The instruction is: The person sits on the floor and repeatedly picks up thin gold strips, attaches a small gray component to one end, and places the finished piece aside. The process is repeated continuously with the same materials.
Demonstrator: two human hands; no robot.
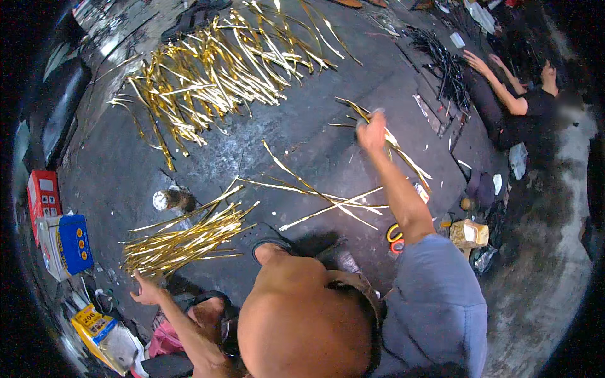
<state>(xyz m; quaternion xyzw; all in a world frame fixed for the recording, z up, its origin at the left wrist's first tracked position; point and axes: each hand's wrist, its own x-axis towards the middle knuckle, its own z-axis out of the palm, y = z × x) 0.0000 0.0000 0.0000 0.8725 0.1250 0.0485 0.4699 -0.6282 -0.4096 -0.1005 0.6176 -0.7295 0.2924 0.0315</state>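
My right hand point(372, 131) reaches far forward and is closed around a small bunch of shiny gold strips point(403, 154) whose ends trail to the right over the dark floor. Low on the left, my left hand point(147, 291) has its fingers apart and rests at the near end of a gathered bundle of gold strips point(186, 239). A few loose gold strips point(315, 195) lie crossed between the two hands. A big spread heap of gold strips point(220, 69) covers the floor farther away.
Another person point(526, 101) sits at the far right, hands on a pile of dark strips point(444, 66). Red point(43, 195), blue-and-white point(66, 242) and yellow point(101, 327) boxes line the left edge. A small round tin point(170, 200) and orange-handled scissors point(394, 236) lie nearby.
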